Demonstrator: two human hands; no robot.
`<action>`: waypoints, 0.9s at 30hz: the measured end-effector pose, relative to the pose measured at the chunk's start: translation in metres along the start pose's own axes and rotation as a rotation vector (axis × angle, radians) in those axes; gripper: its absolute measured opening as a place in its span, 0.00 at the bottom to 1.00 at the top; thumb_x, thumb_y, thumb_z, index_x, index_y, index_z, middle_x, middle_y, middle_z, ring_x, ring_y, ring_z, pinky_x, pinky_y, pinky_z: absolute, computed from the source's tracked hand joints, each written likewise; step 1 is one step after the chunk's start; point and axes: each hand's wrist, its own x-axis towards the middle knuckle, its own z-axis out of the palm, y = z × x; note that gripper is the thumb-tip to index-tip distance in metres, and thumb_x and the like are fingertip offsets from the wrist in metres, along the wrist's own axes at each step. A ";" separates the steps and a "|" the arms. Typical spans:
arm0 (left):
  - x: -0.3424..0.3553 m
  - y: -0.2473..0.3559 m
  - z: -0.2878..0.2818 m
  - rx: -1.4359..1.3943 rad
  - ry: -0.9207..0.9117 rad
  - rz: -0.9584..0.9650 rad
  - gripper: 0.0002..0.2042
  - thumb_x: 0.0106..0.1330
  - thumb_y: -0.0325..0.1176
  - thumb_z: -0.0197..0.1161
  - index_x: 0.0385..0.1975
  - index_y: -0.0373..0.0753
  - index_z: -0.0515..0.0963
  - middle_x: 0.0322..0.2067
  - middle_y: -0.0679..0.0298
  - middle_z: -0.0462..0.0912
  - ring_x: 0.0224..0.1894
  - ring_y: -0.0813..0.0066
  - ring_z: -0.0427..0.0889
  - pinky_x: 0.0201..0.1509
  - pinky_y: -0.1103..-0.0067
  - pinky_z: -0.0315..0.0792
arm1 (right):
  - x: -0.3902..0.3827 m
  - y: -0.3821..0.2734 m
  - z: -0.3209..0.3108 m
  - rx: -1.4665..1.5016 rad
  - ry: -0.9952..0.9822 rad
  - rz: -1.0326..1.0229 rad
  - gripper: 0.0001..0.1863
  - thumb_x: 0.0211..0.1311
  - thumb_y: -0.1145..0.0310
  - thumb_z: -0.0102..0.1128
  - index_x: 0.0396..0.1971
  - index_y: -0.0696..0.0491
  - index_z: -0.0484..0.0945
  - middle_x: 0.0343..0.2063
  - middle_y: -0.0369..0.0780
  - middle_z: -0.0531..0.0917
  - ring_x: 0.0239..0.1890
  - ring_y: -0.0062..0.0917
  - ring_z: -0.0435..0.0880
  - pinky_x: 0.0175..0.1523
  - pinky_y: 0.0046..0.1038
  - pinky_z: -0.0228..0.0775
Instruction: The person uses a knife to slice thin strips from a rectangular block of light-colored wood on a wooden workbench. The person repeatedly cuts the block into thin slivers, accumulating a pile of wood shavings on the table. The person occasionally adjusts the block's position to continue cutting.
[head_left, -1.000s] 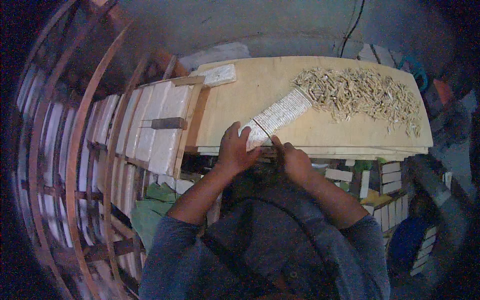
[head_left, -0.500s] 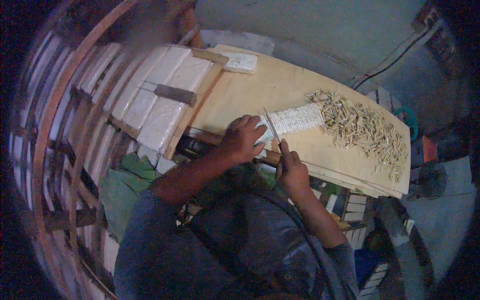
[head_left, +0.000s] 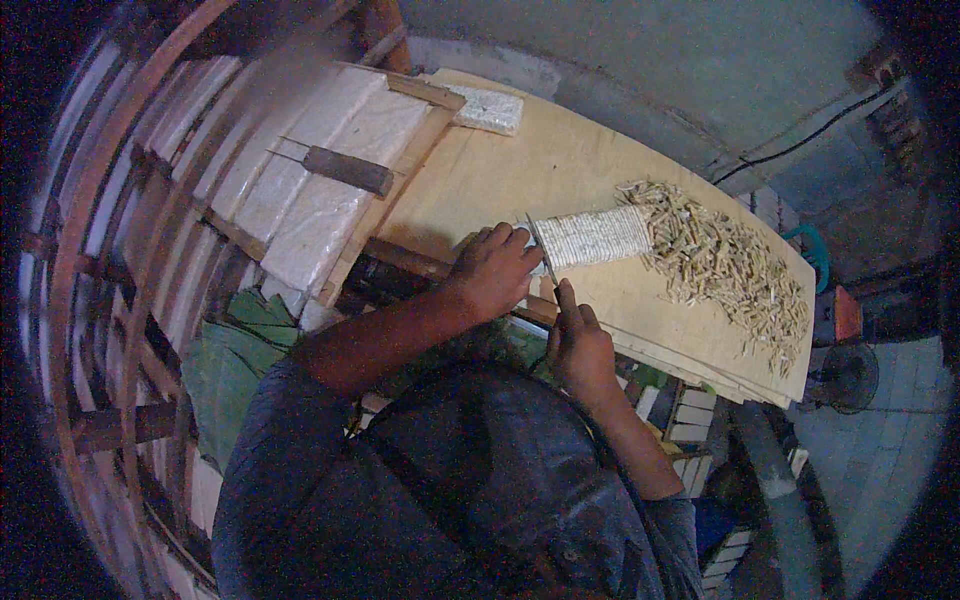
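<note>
The block [head_left: 595, 237] is white, long and flat-topped, scored across by close, fairly even lines that give it a ridged look. It lies flat on the board [head_left: 470, 180], its left end just beside the near edge and partly covered, its right end farther in and touching the pile [head_left: 730, 280] of short pale sticks. The knife [head_left: 545, 258] has a narrow, dark blade set crosswise at the block's left part, tip to the far side, handle to the near side; how deep it sits cannot be told.
</note>
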 end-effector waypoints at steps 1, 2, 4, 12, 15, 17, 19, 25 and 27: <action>0.000 0.000 0.000 0.000 0.003 0.003 0.24 0.61 0.42 0.70 0.57 0.43 0.78 0.50 0.56 0.78 0.55 0.55 0.76 0.58 0.63 0.77 | 0.001 -0.001 0.000 -0.007 -0.014 0.010 0.41 0.64 0.76 0.61 0.78 0.51 0.57 0.33 0.54 0.81 0.29 0.52 0.84 0.33 0.50 0.79; -0.001 0.000 0.000 0.003 -0.008 -0.002 0.23 0.61 0.42 0.70 0.57 0.43 0.78 0.51 0.56 0.78 0.55 0.54 0.76 0.58 0.63 0.77 | 0.001 -0.001 0.000 -0.007 -0.017 0.009 0.41 0.64 0.76 0.61 0.78 0.52 0.57 0.33 0.54 0.81 0.29 0.52 0.84 0.33 0.50 0.79; 0.000 0.002 0.000 0.009 -0.030 -0.011 0.23 0.62 0.42 0.69 0.56 0.43 0.78 0.51 0.56 0.78 0.55 0.54 0.76 0.59 0.62 0.76 | 0.001 -0.001 0.002 -0.007 -0.022 0.007 0.42 0.63 0.76 0.61 0.77 0.53 0.57 0.34 0.54 0.81 0.29 0.52 0.84 0.33 0.50 0.79; 0.001 -0.002 0.024 0.042 -0.019 -0.016 0.19 0.67 0.43 0.66 0.54 0.42 0.79 0.52 0.55 0.79 0.55 0.55 0.76 0.62 0.62 0.73 | 0.017 0.018 0.025 -0.029 -0.061 -0.031 0.42 0.63 0.79 0.58 0.78 0.53 0.56 0.37 0.55 0.82 0.30 0.52 0.85 0.33 0.50 0.80; -0.001 -0.005 0.019 0.021 0.005 -0.008 0.18 0.69 0.42 0.64 0.54 0.41 0.79 0.51 0.54 0.79 0.55 0.54 0.76 0.62 0.62 0.73 | -0.001 0.029 0.030 0.006 -0.017 -0.058 0.42 0.64 0.78 0.57 0.78 0.52 0.56 0.37 0.55 0.82 0.30 0.52 0.85 0.33 0.50 0.80; -0.005 -0.004 0.021 0.018 0.040 -0.005 0.17 0.70 0.42 0.64 0.53 0.40 0.79 0.51 0.54 0.80 0.55 0.54 0.77 0.62 0.62 0.73 | -0.007 0.026 0.025 -0.006 -0.014 -0.044 0.42 0.64 0.78 0.58 0.79 0.51 0.55 0.36 0.54 0.82 0.30 0.52 0.85 0.33 0.50 0.80; -0.007 -0.004 0.027 0.039 0.090 0.004 0.17 0.69 0.41 0.64 0.53 0.40 0.80 0.50 0.54 0.80 0.55 0.53 0.77 0.62 0.62 0.74 | -0.010 0.019 0.014 -0.035 -0.013 -0.032 0.42 0.65 0.77 0.58 0.79 0.49 0.55 0.36 0.54 0.81 0.29 0.52 0.84 0.33 0.49 0.80; -0.009 0.000 0.021 0.005 0.212 0.004 0.16 0.60 0.38 0.71 0.47 0.44 0.81 0.44 0.60 0.78 0.52 0.59 0.77 0.52 0.64 0.79 | -0.013 -0.003 -0.004 -0.045 -0.042 -0.011 0.44 0.65 0.77 0.60 0.80 0.49 0.54 0.37 0.53 0.81 0.29 0.51 0.84 0.34 0.50 0.80; -0.009 0.003 0.014 -0.012 0.124 -0.008 0.17 0.63 0.39 0.68 0.51 0.41 0.81 0.47 0.57 0.79 0.54 0.55 0.77 0.57 0.62 0.78 | -0.015 -0.001 0.000 -0.061 -0.036 -0.016 0.44 0.64 0.77 0.60 0.80 0.50 0.54 0.37 0.53 0.82 0.29 0.51 0.84 0.33 0.49 0.80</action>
